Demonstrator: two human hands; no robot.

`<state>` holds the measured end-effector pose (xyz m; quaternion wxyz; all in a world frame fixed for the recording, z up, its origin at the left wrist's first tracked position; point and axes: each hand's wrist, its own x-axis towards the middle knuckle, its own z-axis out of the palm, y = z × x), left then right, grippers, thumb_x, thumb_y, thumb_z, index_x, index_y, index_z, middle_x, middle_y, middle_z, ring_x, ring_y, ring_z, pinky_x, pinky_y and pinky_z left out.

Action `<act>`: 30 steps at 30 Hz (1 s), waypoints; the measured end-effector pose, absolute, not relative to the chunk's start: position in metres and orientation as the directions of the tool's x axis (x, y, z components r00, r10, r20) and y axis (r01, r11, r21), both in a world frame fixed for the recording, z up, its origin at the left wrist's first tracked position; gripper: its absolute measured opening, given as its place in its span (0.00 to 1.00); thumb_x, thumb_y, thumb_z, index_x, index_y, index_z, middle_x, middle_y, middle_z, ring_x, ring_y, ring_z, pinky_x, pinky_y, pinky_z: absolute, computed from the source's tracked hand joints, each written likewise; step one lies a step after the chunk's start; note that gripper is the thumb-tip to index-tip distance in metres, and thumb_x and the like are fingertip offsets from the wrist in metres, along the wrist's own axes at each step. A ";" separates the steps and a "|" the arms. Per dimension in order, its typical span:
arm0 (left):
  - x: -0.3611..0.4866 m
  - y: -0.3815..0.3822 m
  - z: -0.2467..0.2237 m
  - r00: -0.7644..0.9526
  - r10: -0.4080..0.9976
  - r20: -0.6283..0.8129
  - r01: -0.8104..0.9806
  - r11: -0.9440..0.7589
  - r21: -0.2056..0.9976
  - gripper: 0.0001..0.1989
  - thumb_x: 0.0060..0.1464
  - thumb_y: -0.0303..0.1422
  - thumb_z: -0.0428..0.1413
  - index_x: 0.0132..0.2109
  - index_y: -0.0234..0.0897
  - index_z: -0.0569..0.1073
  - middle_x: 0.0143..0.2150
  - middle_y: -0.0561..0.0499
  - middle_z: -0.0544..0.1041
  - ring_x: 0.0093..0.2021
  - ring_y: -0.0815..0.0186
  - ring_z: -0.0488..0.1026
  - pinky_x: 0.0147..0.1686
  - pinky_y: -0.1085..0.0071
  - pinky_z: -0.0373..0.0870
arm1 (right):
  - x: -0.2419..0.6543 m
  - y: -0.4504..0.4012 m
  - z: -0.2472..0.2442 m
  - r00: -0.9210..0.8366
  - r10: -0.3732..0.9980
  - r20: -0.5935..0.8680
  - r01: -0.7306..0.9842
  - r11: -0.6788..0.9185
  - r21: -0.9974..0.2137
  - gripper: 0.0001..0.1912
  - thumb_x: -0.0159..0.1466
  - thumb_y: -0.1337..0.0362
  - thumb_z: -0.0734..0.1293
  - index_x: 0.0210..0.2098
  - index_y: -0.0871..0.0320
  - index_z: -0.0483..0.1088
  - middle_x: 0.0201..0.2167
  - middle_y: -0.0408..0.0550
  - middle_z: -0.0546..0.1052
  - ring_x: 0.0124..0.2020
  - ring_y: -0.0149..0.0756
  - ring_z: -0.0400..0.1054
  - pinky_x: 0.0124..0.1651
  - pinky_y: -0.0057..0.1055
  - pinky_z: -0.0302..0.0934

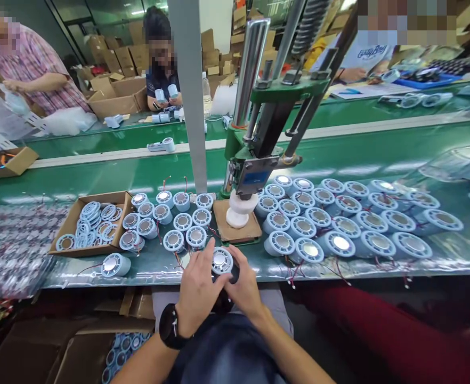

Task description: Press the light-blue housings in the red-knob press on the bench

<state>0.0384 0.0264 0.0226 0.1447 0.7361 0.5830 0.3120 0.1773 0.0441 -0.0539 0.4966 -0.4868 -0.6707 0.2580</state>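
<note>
My left hand (199,285) and my right hand (246,282) close around a light-blue round housing (221,260) at the table's front edge. It has a slotted ring on top and a silver disc in its centre. Just beyond it stands a green hand press (254,160), its white round pressing head (238,210) over a brown base pad (223,226). Left of my hands are several similar housings (173,240) with thin red and black wires. More housings (341,243) stand in rows on the right of the press.
A cardboard box (65,226) of loose light-blue rings sits at left, beside a stack of plastic-wrapped grey parts (15,240). A grey post (193,106) rises behind the table. Across the green bench (119,173), several people work. Below is a carton holding more light-blue parts (125,346).
</note>
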 end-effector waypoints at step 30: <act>0.061 0.032 -0.008 -0.085 0.972 0.220 0.622 -0.120 0.773 0.28 0.58 0.28 0.53 0.65 0.37 0.61 0.58 0.39 0.68 0.61 0.53 0.65 0.60 0.51 0.64 | 0.208 0.057 -0.013 -0.457 0.807 0.374 0.574 0.589 -0.569 0.34 0.61 0.74 0.60 0.66 0.59 0.57 0.57 0.57 0.68 0.57 0.41 0.67 0.56 0.38 0.70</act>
